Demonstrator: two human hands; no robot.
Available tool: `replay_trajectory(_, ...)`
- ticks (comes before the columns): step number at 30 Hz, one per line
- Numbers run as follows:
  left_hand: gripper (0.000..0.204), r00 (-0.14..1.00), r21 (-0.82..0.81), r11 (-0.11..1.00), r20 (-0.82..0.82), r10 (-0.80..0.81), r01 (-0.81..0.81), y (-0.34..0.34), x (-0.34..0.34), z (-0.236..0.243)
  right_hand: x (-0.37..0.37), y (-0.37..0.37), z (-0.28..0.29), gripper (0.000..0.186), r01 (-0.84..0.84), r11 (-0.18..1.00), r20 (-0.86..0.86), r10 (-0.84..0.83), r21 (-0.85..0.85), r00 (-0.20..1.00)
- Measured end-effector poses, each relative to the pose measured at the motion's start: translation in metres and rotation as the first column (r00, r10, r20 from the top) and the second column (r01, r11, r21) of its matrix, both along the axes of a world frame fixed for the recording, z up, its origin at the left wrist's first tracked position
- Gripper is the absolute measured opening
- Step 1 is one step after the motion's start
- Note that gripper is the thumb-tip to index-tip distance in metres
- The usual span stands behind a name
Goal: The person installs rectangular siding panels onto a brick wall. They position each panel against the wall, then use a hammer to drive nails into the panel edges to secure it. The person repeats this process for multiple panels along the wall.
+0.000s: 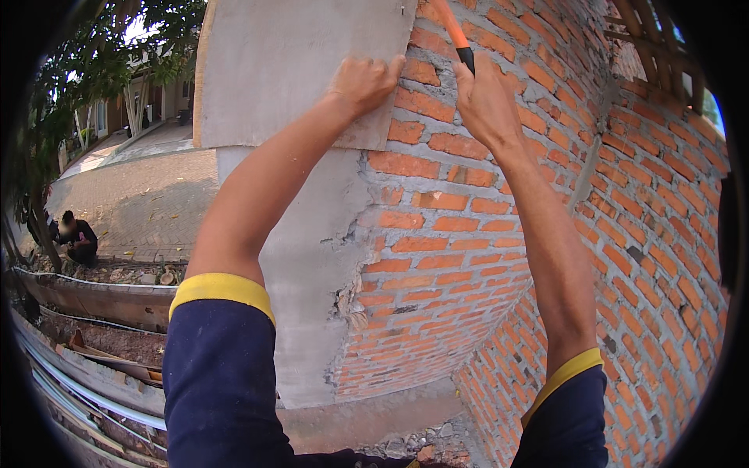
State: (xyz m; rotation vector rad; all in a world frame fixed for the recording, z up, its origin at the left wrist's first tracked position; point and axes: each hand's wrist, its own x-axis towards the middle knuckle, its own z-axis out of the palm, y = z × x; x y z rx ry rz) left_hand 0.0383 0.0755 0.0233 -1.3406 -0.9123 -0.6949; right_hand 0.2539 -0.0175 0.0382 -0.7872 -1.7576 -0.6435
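Observation:
A flat grey board [300,62] lies against the wall, with its right edge over bare brick. My left hand [367,84] is closed against the board near that edge, its knuckles up; whatever its fingertips pinch is hidden. A small dark nail-like pin [402,11] sticks out of the board above this hand. To the right, in front of the brick wall [441,201], my right hand [490,101] is wrapped round the black grip of an orange tool handle [454,27]. The handle slants up and left out of the picture, so its head does not show.
Smooth grey render [304,288] with a ragged edge covers the wall below the board. Another brick wall [647,273] meets it at a corner on the right. Rubble [421,448] lies at the foot. Pipes [94,382] run along the left; a person [80,240] crouches beyond.

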Motion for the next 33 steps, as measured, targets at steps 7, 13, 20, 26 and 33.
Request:
replay_trajectory(7, 0.042, 0.998, 0.007, 0.999, 0.027, -0.051, 0.051, -0.002, 0.001, 0.005, 0.019, 0.01, -0.002, 0.025, 0.018, 0.989, 0.054, -0.026, 0.148, 0.998)
replay_trajectory(13, 0.043, 0.997, 0.038, 0.997, 0.023, -0.067, 0.067, 0.001, 0.004, 0.007, 0.022, -0.009, 0.007, 0.021, -0.176, 0.83, -0.081, 0.256, 0.53, 0.963)
replay_trajectory(20, 0.046, 0.999, 0.1, 0.994, -0.026, -0.033, 0.035, 0.003, -0.001, 0.0, 0.011, -0.011, 0.018, 0.027, 0.131, 0.991, 0.148, -0.134, 0.031, 0.98)
replay_trajectory(26, 0.044, 0.998, 0.073, 0.996, 0.022, -0.059, 0.057, -0.002, 0.002, 0.0, 0.008, -0.003, 0.013, 0.026, -0.111, 0.938, 0.034, 0.106, 0.329, 0.994)
replay_trajectory(33, 0.043, 0.999, 0.061, 0.997, 0.027, -0.043, 0.041, 0.0, 0.0, 0.004, 0.01, 0.004, 0.016, 0.024, -0.178, 0.793, 0.009, 0.213, 0.583, 0.977)
